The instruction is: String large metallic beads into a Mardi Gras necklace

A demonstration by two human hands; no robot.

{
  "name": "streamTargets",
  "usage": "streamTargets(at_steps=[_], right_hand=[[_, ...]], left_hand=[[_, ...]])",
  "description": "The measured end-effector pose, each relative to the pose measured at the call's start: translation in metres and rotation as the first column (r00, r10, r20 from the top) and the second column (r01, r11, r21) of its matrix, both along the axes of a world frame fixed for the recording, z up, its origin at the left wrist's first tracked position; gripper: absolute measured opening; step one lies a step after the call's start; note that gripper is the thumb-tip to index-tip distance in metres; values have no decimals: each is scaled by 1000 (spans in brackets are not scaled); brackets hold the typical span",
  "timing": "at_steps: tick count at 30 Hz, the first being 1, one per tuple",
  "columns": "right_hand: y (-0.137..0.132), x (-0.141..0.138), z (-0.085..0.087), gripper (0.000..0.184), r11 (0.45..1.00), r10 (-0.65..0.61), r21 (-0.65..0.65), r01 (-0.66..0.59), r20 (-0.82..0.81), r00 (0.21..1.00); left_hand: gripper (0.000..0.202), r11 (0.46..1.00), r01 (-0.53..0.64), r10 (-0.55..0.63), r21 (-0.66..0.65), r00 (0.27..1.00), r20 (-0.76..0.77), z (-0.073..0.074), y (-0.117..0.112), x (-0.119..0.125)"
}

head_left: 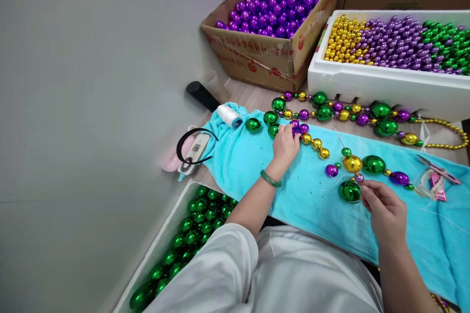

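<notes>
My left hand (286,145), with a green bangle (270,179) at the wrist, curls its fingers onto a cluster of purple beads (303,128); its fingertips are partly hidden. Three gold beads (316,144) lie in a row beside it, and green beads (253,124) sit to its left. My right hand (384,210) pinches a small light-purple bead (359,178) between thumb and fingers. Around it are a large gold bead (352,164), big green beads (373,164) and a purple bead (399,178) on a strand. A needle (339,138) sticks up from a small green bead (346,152).
A turquoise towel (316,205) covers the work surface. Behind lie finished bead strands (343,115), a cardboard box (253,54) of purple beads and a white foam box (367,80). Pliers (438,168) lie right; a thread spool (229,115) and black headband (179,146) left; green beads (191,238) fill a lower-left box.
</notes>
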State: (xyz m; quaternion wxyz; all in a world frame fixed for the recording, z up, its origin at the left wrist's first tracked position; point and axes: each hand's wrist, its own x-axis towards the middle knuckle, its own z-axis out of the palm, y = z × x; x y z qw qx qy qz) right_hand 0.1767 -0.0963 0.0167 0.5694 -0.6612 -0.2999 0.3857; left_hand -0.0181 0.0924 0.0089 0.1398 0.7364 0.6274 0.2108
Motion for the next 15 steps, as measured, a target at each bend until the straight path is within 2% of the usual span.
streamTargets(at_steps=[3,5,7,8,10,11,13,15], right_hand=[[1,0,-1,24,1000,9,-19,-10,-18,1000],[1,-1,-1,24,999,14,-31,-15,-22,1000],[1,-2,-1,24,999,21,-36,-21,-18,1000],[1,-3,-1,24,999,25,-33,-26,-12,1000],[0,-6,-1,22,998,54,-28,-54,3,999],[0,-7,-2,21,997,74,-25,-73,13,997],[-1,-9,-2,19,993,114,-18,-114,36,993],[-2,-11,-3,18,989,146,-14,-145,58,988]], left_hand=[[38,992,25,-30,-127,999,-40,-3,3,-3],[39,985,58,-56,-161,998,17,-6,3,-4],[38,982,64,-26,-176,977,210,-7,2,-5],[37,976,69,9,-206,934,357,-6,2,-6],[37,948,126,87,-292,780,620,0,0,-10],[37,917,198,133,-345,667,733,4,-2,-12],[40,819,400,254,-412,391,885,14,-5,-18],[41,714,581,418,-391,94,904,23,-8,-22]])
